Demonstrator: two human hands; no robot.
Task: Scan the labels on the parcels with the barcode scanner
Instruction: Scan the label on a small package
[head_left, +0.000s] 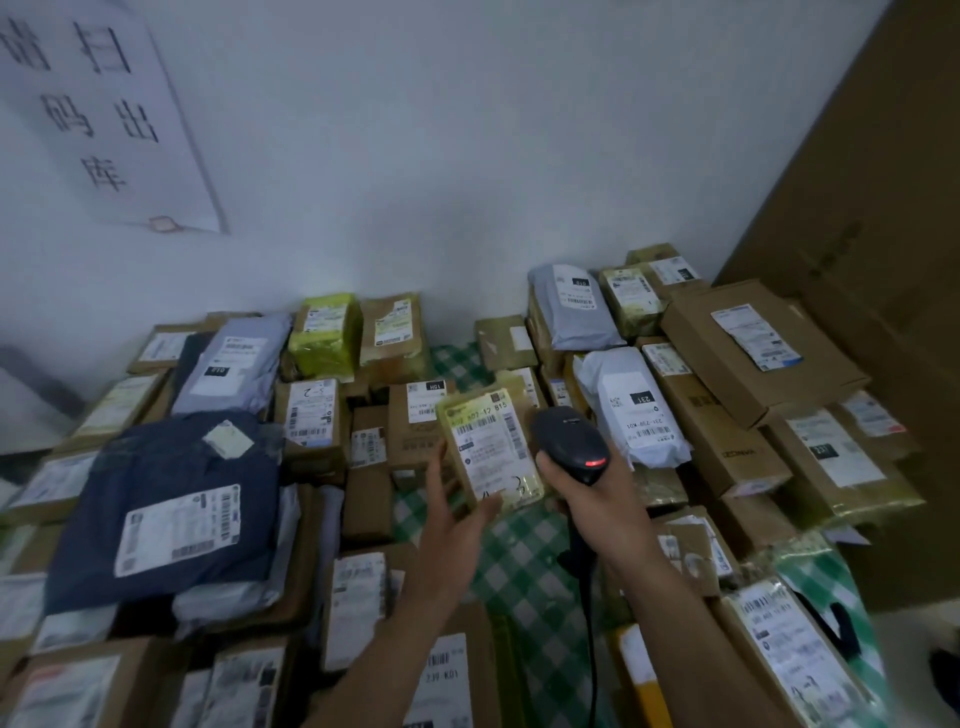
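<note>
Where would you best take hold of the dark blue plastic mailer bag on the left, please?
Probably pinch the dark blue plastic mailer bag by its right edge, from the right: it lies flat, label up, that edge looks unobstructed.

One barcode scanner (571, 441), one left hand (452, 519), one right hand (589, 499), one wall notice (104, 114), well over twenty parcels (488, 447).

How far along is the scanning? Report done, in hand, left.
Done: cannot tell; nothing marks scanned parcels. In hand: the left hand holds up a yellow-taped parcel; the right hand grips the scanner, red light lit, close beside it. Left: likely many, such as the dark blue bag.
</note>
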